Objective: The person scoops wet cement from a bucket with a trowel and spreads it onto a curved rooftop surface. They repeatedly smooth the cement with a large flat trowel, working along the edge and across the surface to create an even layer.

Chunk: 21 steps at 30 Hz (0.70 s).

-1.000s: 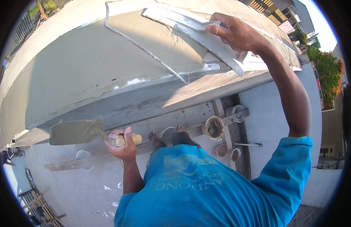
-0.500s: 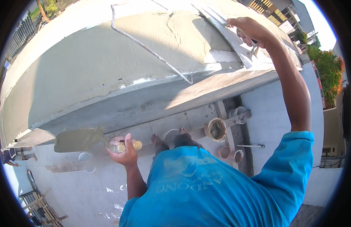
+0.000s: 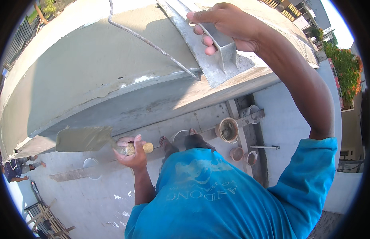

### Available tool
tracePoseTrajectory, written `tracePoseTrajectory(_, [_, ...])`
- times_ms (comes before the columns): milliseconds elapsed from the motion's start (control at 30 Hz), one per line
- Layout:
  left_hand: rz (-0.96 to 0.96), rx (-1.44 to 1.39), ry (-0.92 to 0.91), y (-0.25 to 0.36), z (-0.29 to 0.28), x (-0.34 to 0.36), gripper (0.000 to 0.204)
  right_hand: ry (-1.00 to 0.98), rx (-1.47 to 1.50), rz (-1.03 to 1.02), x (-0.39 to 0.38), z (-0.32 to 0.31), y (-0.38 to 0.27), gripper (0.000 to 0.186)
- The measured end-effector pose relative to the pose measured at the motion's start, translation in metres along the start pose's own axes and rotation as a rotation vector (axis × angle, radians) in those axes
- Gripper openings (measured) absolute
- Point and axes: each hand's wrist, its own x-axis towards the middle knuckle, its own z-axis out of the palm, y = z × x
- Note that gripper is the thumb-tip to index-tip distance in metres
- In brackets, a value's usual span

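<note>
My right hand [image 3: 232,30] is wrapped round the handle bar of a long metal plastering float [image 3: 212,73]. The float's blade lies against the mortar-covered surface [image 3: 97,59] near its lower edge. Lower left, my left hand [image 3: 133,155] grips the wooden handle of a trowel [image 3: 83,139]. That trowel's broad blade, coated in grey mortar, points left and stays apart from the surface. A bent metal rod [image 3: 153,44] slants across the wet mortar, its lower end close beside the float.
Below me, a bucket with mortar inside [image 3: 219,131], two smaller pots [image 3: 236,154] and another bucket [image 3: 254,113] stand by wooden planks [image 3: 241,140]. My bare feet [image 3: 164,141] show under the ledge. Another person [image 3: 19,169] is at the far left. A pipe [image 3: 266,147] juts out at right.
My right hand has swept the float leftward along the mortar, toward the bent rod, and its handle now shows more clearly. My left hand and the trowel have barely shifted.
</note>
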Motion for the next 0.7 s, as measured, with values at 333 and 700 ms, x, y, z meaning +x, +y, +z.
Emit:
tracePoseTrajectory(333, [0.012, 0.029, 0.037, -0.001, -0.004, -0.008, 0.042, 0.166, -0.342, -0.136, -0.01, -0.022, 0.023, 0.052])
tracePoseTrajectory(700, [0.019, 0.031, -0.002, 0.01, 0.004, -0.012, 0.044, 0.227, -0.158, -0.055, -0.006, -0.061, 0.046, 0.049])
